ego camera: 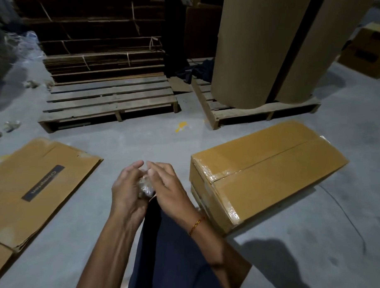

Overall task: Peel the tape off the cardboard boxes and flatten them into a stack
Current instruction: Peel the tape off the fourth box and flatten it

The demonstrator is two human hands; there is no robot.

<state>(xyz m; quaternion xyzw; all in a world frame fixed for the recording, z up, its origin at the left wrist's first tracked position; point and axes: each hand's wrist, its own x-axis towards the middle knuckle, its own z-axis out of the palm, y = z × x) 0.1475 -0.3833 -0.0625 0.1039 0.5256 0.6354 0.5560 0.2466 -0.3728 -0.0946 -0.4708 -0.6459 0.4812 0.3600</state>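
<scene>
Grey concrete floor (pixel 141 143) stretches across this dim storeroom, with a small yellow paint mark (pixel 181 126) near its middle. At the back, a weathered wooden pallet (pixel 110 101) carries tied bundles of flattened brown cardboard (pixel 104 50), and a second wooden pallet (pixel 263 113) to its right bears two tall rolls of brown paper (pixel 278 43).

Close in front, the person's two bare hands meet above a dark blue trouser leg (pixel 167 252). The left hand (pixel 127 189) and the right hand (pixel 167 185) both curl their fingers round a crumpled wad of clear tape (pixel 145 187), which sits pressed between the palms; the grip of each hand is closed on that wad. A thin red-and-yellow thread bracelet (pixel 196 225) circles the right wrist.

To the left, a flattened tan cardboard box with a dark printed label (pixel 35 188) lies flat on the floor, lying on at least one more flattened sheet whose edges show beneath it. To the right, just beside the right forearm, a still-assembled tan cardboard box (pixel 269 173) rests on the floor, its top flaps shut along a centre seam and clear shiny tape (pixel 209 174) wrinkled along its near edges and corners. Another yellowish carton (pixel 366 51) sits far off at the right edge.
</scene>
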